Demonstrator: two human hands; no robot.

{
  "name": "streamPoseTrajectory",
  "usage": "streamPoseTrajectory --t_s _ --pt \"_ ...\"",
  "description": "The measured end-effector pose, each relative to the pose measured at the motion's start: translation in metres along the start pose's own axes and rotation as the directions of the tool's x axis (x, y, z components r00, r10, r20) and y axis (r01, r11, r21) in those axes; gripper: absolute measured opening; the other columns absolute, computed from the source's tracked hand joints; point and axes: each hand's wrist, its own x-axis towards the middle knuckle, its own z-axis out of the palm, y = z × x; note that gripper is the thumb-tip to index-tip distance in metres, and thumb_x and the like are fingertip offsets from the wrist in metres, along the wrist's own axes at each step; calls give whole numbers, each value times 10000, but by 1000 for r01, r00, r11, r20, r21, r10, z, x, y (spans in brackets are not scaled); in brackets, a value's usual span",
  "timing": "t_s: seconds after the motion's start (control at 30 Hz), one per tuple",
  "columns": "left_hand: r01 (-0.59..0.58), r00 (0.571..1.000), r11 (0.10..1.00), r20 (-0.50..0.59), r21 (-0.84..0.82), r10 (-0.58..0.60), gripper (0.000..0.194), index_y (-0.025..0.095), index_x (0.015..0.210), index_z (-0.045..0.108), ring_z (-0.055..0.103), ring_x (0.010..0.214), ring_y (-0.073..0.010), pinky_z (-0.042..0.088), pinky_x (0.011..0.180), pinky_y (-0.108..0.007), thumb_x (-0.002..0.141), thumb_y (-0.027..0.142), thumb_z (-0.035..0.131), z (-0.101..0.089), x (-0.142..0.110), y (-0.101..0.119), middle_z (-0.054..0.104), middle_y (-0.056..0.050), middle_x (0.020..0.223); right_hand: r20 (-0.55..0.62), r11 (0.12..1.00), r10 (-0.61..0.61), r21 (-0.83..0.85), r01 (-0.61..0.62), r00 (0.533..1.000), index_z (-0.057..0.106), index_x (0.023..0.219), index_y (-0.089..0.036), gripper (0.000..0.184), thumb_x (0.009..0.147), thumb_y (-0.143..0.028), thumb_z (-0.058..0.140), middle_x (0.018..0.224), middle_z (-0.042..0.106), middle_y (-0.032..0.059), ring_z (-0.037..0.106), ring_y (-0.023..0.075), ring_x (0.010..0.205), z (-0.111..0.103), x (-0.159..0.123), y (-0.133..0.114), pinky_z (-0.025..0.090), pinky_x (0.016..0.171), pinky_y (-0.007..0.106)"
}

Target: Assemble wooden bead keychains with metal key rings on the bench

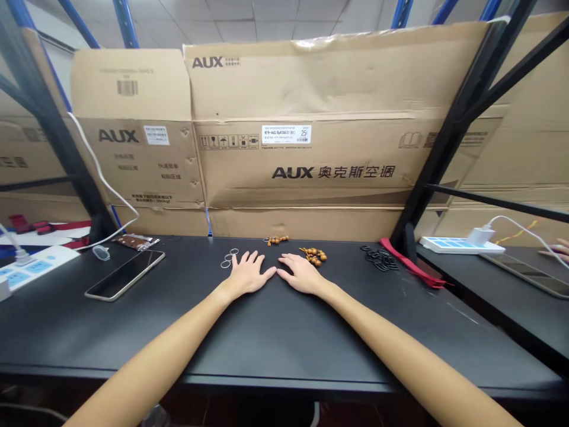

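My left hand (248, 273) lies flat on the dark tabletop (267, 332), fingers spread, with nothing in it. Several thin metal rings (226, 264) are just left of its fingertips. Palm down, my right hand (302, 273) rests opposite, fingers stretched out and holding nothing; the two thumb tips almost meet. Beyond the right hand sits a small pile of brown wooden bead pendants (315, 256) with orange cord. Farther back, between the hands, is a beaded keychain (277, 240) with a ring at its left end.
Black links or clips (380, 259) lie to the right beside a red strap (413, 265). On the left are a phone (125, 276), a small plastic packet (136, 241) and a power strip (42, 265). Cardboard (338, 142) walls the back. Another person's hand (559, 249) shows at far right.
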Motion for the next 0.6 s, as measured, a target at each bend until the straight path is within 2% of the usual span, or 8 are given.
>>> streamPoseTrajectory --t_s 0.1,0.27,0.43,0.6 --pt "25 999 1000 21 -8 -25 730 191 1346 438 232 1362 -389 92 1051 -651 847 697 268 0 1 0 322 -146 1476 -5 1000 1 -3 -1 1000 572 1237 -137 448 908 -415 448 1345 506 141 453 256 1259 0 0 0 341 1070 414" --pt "-15 999 1000 -38 -2 15 722 167 1315 471 280 1347 -370 201 1072 -533 844 688 304 5 3 -4 374 -163 1444 -3 1000 -4 5 4 1000 575 1235 -145 438 905 -408 456 1344 507 141 456 258 1258 0 0 0 347 1065 418" --pt "-16 999 1000 -39 22 17 725 165 1318 467 285 1340 -382 157 1073 -566 847 689 297 6 4 -5 374 -165 1443 -2 1000 -3 3 3 1000 573 1237 -145 438 906 -406 453 1344 507 139 455 254 1259 -1 1 -1 346 1066 417" --pt "-67 997 998 -32 0 67 765 109 1308 472 290 1338 -384 237 1070 -505 842 694 308 6 5 -7 377 -198 1431 5 1000 -2 -7 2 1000 569 1242 -135 448 909 -409 447 1346 504 143 450 258 1262 -1 0 0 342 1067 410"
